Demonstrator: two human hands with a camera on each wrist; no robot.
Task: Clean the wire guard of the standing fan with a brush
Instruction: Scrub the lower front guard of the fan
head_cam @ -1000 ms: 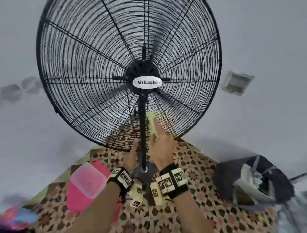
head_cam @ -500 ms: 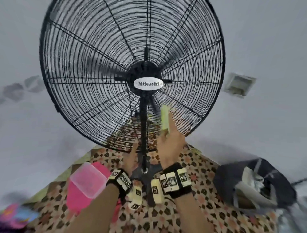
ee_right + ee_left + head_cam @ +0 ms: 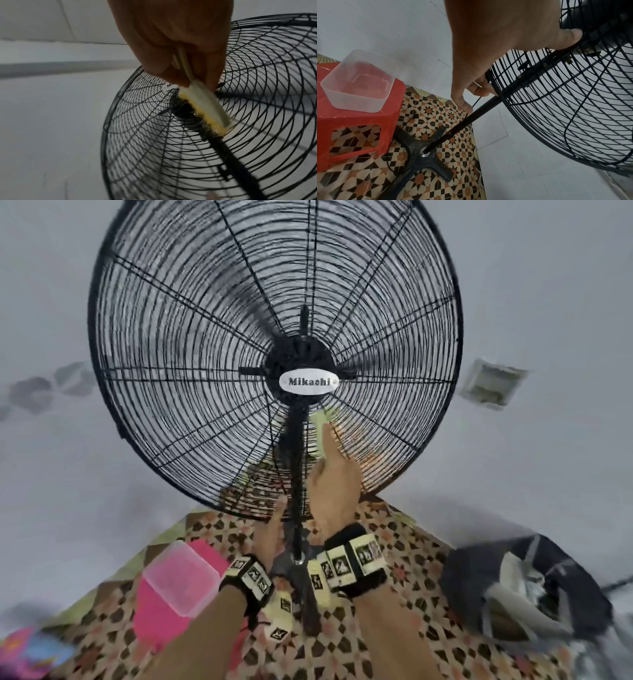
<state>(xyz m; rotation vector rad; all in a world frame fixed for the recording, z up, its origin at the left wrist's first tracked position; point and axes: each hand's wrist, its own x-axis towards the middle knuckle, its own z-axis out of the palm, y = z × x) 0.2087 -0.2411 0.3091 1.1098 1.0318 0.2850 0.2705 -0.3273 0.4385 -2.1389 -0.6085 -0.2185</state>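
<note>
The black standing fan fills the head view, its round wire guard (image 3: 191, 344) tilted toward me around a white "Mikachi" badge (image 3: 309, 381). My right hand (image 3: 334, 486) grips a pale brush (image 3: 320, 424) and holds its head against the guard just below the hub. In the right wrist view, the right hand (image 3: 180, 75) pinches the handle and the yellow bristles (image 3: 202, 117) press on the wires (image 3: 154, 148) beside the hub. My left hand (image 3: 272, 529) grips the guard's bottom rim left of the pole. Its fingers (image 3: 479, 90) curl round the rim of the guard (image 3: 573, 115).
A red stool (image 3: 359, 115) bearing a clear plastic tub (image 3: 359, 83) stands left of the fan's cross-shaped base (image 3: 428, 155). A dark bag (image 3: 524, 587) with papers lies at the right. The floor has patterned tiles (image 3: 404, 628). A white wall stands behind, with a small wall box (image 3: 493, 386).
My right hand has swept the brush up the lower guard toward the hub. The fan blades have turned. My left hand stays on the bottom rim.
</note>
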